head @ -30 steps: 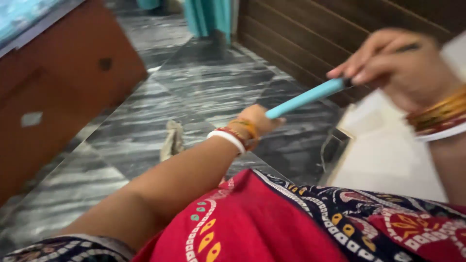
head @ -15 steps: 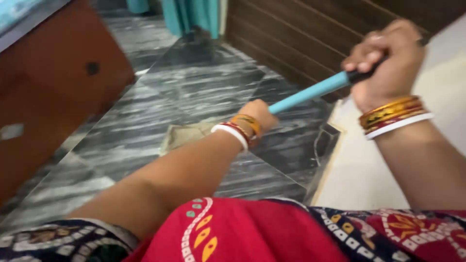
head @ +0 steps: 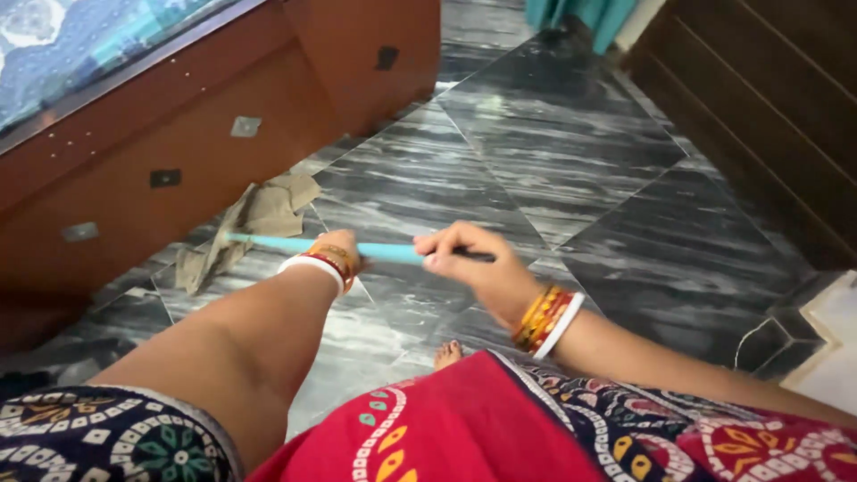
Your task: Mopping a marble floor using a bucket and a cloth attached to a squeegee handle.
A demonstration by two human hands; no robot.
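Hands share one long light-blue mop handle that runs nearly level across the middle of the view. Left hand, with red, gold and white bangles at the wrist, has its grip wrapped around the shaft partway along. Right hand, also bangled, has its grip pinched on the dark upper end of the handle, fingers curled over it at about 3 o'clock from the left hand. At 9 o'clock from the left hand the far end of the handle meets a crumpled tan floor cloth, which lies flat on the dark marbled floor tiles close to the base of a brown wooden bed frame. Bare toes show at 6 o'clock below the hands, just above a red patterned garment.
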